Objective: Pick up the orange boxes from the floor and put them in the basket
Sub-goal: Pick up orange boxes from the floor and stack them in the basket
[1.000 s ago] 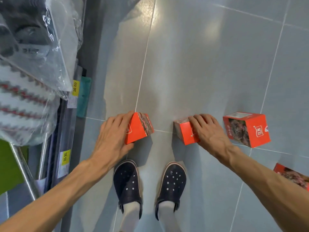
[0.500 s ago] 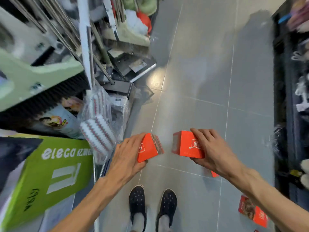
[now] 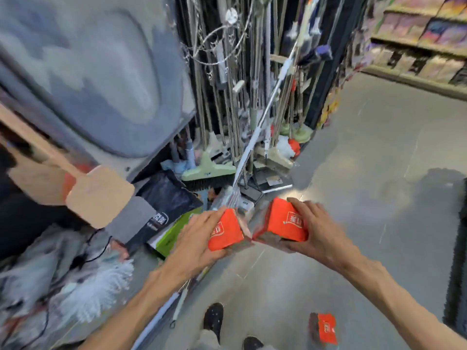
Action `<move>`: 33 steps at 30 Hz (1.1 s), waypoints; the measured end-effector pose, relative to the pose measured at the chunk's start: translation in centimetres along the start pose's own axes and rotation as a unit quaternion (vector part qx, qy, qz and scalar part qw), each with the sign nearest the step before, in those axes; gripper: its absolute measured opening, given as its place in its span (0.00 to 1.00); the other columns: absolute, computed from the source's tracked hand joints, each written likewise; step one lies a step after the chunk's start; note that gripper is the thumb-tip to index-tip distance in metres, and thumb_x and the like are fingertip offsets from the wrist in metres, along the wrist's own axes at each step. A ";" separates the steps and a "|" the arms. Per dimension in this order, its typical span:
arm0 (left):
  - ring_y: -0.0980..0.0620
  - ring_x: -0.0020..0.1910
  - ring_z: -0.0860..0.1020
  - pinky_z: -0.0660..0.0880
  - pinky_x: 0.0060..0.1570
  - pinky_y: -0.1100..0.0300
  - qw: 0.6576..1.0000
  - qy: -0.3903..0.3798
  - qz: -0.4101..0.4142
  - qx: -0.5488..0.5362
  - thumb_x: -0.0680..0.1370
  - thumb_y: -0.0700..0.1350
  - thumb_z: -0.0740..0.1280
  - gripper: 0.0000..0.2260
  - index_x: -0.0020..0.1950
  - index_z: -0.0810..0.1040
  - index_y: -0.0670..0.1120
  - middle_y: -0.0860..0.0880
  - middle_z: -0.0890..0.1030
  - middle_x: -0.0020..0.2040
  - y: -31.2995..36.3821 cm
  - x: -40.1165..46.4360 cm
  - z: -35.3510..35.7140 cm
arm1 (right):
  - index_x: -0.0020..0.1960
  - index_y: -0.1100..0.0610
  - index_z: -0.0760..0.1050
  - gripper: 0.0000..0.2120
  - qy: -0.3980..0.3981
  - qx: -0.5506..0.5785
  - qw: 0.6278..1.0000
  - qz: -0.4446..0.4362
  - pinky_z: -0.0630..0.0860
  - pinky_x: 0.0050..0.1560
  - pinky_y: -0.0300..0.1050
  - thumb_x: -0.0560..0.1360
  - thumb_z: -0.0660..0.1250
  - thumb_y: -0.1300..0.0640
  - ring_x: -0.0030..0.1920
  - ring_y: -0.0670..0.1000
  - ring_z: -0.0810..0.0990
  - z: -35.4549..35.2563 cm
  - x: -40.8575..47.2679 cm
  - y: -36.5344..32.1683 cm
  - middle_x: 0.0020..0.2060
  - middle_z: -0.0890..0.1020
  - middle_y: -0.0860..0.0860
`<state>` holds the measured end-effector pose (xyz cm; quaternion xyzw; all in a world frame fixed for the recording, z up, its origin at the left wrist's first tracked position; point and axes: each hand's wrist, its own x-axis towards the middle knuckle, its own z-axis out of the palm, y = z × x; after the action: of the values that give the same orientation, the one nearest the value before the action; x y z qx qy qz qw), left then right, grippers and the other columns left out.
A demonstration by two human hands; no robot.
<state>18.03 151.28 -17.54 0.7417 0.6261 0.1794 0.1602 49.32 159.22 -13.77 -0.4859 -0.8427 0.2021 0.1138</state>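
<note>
Hands full here: left hand (image 3: pixel 195 242) has fingers wrapped over one orange box (image 3: pixel 225 230), right hand (image 3: pixel 319 232) clamps another box (image 3: pixel 285 221). Third box (image 3: pixel 326 328) sits on the floor (image 3: pixel 366 160), well below both sets of fingers.

glossy grey tiled floor (image 3: pixel 353 173); smooth orange card boxes (image 3: pixel 286 223); shiny metal broom poles (image 3: pixel 262 117); green plastic broom head (image 3: pixel 209 170) with dark bristles; fluffy white duster (image 3: pixel 101 286).
</note>
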 end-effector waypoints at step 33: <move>0.45 0.66 0.70 0.68 0.64 0.52 0.637 0.310 -0.689 0.151 0.69 0.76 0.63 0.45 0.79 0.58 0.54 0.48 0.71 0.70 19.7 -101.3 -11.1 | 0.76 0.41 0.56 0.51 -0.343 -0.021 0.620 -0.705 0.67 0.68 0.52 0.60 0.67 0.21 0.69 0.51 0.67 26.6 -43.5 -78.3 0.69 0.69 0.49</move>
<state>14.66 48.26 -5.29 0.0094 0.9869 0.1395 -0.0801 0.33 80.54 -1.97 0.3595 -0.9085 0.1948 -0.0863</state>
